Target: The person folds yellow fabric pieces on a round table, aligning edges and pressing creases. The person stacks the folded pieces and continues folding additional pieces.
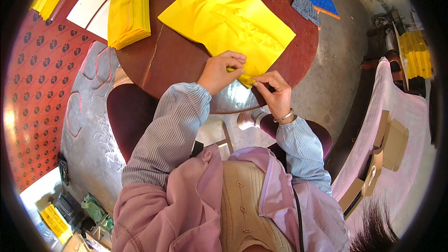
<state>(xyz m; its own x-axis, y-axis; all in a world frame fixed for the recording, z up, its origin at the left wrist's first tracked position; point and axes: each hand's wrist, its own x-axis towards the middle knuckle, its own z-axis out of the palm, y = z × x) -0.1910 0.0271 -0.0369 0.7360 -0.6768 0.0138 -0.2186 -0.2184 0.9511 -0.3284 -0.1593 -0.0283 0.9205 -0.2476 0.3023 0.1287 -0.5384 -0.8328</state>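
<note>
Right hand (pixel 277 95) first: from my remote seat I see thumb and forefinger pinched on the gathered near end of the yellow sheet (pixel 228 16). Left hand (pixel 219 73) is curled over that same near edge, with a bit of yellow showing between its fingers; how firmly it grips, I cannot tell.

And the sheet itself, creased and spread out on the surface (pixel 184 65), lies ahead of both hands, its long axis slanting from far left to near right. That slant is what matters, I judge: the bunched near end sits right in the gap between the hands, while the bulk fans away beyond them. Left hand reaches farther over the sheet, so it is nearer the middle; right hand is out at the tip, close to the rim.

Moving outward, I've got a stack of folded yellow sheets (pixel 129 14) standing to the left on the same surface, well apart from the hands. Over at the far right edge, a grey-blue cloth (pixel 305 6) lies just beside a flat blue piece (pixel 321 0) edged in orange. Wider, on the right, opened cardboard boxes (pixel 395 145) rest on a pink cover (pixel 408 112).
</note>
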